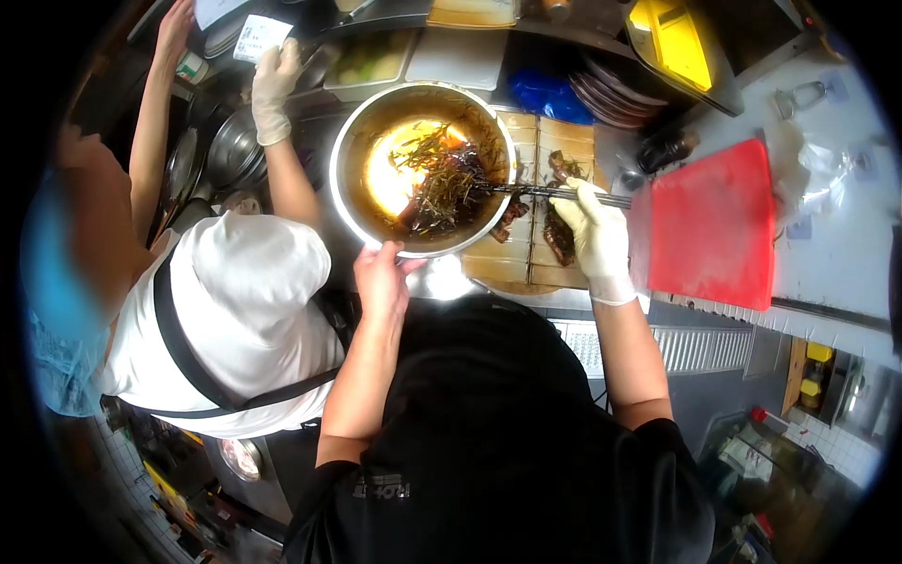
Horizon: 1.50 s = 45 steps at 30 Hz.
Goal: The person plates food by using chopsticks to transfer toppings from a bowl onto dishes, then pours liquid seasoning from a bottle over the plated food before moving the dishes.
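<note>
My bare left hand (381, 280) is closed on the near rim of a large round metal bowl (336, 169), thumb and fingers at its edge. Dark brown strips of food with thin shreds (446, 188) lie in the bowl, mostly on its right side. In a pale glove, my right hand (594, 226) grips long dark chopsticks (536, 191), whose tips reach into the food. Under that hand is a tan tray or board with sections (526, 268). Dark cooked pieces (559, 235) lie on it, partly hidden by the hand.
A red cutting board (709, 226) lies at the right. Behind are stacked plates (615, 94), a blue plastic bag (550, 96) and a yellow container (672, 42). Close on my left, a co-worker in white (235, 282) holds a printed slip (260, 38) with a gloved hand (274, 89).
</note>
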### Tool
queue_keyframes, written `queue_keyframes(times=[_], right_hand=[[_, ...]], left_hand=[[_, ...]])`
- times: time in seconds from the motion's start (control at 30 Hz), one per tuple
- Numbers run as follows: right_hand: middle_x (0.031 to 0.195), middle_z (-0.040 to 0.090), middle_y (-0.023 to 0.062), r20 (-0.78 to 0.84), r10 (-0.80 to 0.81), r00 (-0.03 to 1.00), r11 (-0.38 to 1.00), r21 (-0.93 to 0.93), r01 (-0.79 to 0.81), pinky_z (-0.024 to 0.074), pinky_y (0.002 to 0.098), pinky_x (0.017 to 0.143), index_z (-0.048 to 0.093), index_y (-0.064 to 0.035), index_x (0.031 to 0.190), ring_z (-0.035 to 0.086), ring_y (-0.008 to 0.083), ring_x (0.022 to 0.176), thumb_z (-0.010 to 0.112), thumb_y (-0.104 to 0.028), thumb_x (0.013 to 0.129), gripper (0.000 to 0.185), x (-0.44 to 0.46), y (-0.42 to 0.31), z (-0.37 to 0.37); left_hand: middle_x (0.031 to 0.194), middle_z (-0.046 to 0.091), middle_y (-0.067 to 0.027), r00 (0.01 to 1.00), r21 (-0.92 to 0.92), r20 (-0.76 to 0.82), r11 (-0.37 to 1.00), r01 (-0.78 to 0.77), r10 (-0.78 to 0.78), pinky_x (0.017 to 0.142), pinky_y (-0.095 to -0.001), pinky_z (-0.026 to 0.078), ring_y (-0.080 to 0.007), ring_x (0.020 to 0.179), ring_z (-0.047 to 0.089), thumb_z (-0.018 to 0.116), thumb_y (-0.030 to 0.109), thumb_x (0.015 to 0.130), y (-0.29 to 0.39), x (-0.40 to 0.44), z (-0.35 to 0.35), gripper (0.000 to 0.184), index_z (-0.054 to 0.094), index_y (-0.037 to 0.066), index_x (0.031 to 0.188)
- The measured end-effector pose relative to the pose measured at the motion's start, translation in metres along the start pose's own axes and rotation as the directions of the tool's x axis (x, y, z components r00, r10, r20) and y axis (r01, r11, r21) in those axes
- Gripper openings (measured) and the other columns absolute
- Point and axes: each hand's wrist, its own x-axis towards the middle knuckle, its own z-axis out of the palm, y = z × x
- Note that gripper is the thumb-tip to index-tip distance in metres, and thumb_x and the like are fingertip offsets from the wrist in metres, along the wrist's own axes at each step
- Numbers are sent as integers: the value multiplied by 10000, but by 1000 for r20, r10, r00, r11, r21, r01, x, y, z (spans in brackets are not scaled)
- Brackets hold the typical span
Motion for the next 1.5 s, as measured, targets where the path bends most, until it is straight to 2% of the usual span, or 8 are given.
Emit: queue_keyframes(times=[0.33,0.5,0.73,0.9,1.13,1.4,1.43,1.5], right_hand=[[1119,700,193,26,-70,997,997,-21,71,613,357,886,630,115,1195,722,270,960,628,-112,1012,291,7,-45,-31],[1101,712,188,-2,-2,1000,995,-100,2,608,337,882,648,117,1182,726,260,965,638,-127,1007,301,14,-56,-53],[1074,733,168,-33,81,996,833,-547,-86,609,284,817,673,91,1174,739,218,938,662,-141,997,292,6,-62,-31],[1033,733,132,61,-44,997,865,-497,69,600,277,819,682,96,1156,717,175,894,670,-105,988,262,23,-67,-27],[965,749,69,168,-124,978,738,-643,205,547,235,758,735,37,1120,697,114,830,711,-161,975,246,31,-89,3],[975,767,96,314,-217,924,491,-784,381,557,264,757,730,37,1143,708,126,823,712,-140,951,261,41,-87,25],[983,776,113,289,-181,940,563,-753,340,561,283,759,738,20,1143,717,136,823,719,-155,942,268,39,-88,29],[960,779,116,329,-254,910,400,-820,408,561,286,751,746,9,1139,721,134,810,716,-164,943,263,37,-90,31]], left_hand=[[1013,651,-127,999,-20,-39,999,-29,29,674,-375,649,-225,879,680,568,0,929,-4,16,-2,124,576,-29,1049],[1011,647,-123,996,-10,-65,998,-55,54,684,-387,653,-225,883,679,560,-9,926,-13,27,-5,131,580,-27,1054],[1011,672,-104,996,-6,-63,998,-67,67,693,-381,672,-208,860,705,549,-11,934,-16,30,-10,181,583,-24,1111],[997,638,-110,996,-8,-74,999,-54,53,673,-390,653,-210,888,660,560,-8,928,-11,24,-3,131,595,-26,1053],[993,646,-105,996,-19,-62,997,-71,70,676,-391,659,-208,870,676,558,-9,930,-11,23,-3,133,599,-21,1056],[988,648,-118,995,-43,-64,996,-76,74,679,-399,657,-223,870,678,561,-19,935,-9,19,3,117,595,-30,1047],[988,649,-120,995,-45,-69,996,-77,74,674,-392,658,-221,869,678,559,-21,936,-9,18,3,123,593,-33,1053],[1001,662,-133,995,-47,-77,996,-73,69,660,-372,657,-224,864,689,553,-24,938,-8,15,6,133,592,-46,1064]])
